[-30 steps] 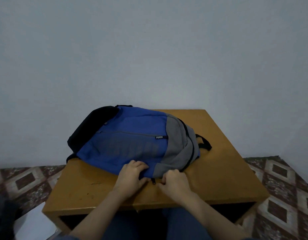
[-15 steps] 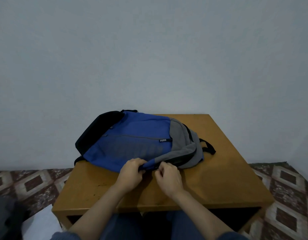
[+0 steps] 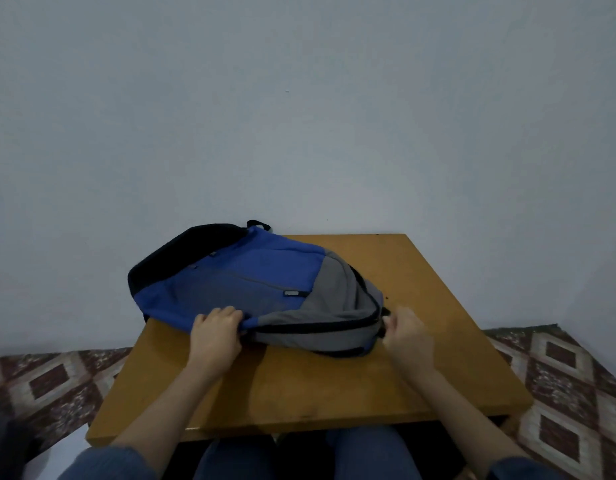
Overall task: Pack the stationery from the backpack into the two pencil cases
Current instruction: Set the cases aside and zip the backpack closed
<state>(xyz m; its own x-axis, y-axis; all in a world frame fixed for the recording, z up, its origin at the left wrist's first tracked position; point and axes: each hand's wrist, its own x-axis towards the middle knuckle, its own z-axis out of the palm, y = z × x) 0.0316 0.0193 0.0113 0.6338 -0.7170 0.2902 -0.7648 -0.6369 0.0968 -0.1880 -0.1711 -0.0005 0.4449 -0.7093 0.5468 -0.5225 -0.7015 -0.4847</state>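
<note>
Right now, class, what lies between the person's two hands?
In the head view, the backpack, its grey near edge and black zip line, spans from the left hand to the right hand, on the table.

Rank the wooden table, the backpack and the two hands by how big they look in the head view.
1. wooden table, the largest.
2. backpack, lying on the table.
3. left hand and right hand, both holding the backpack. They look alike in size, so I won't rank one over the other.
</note>
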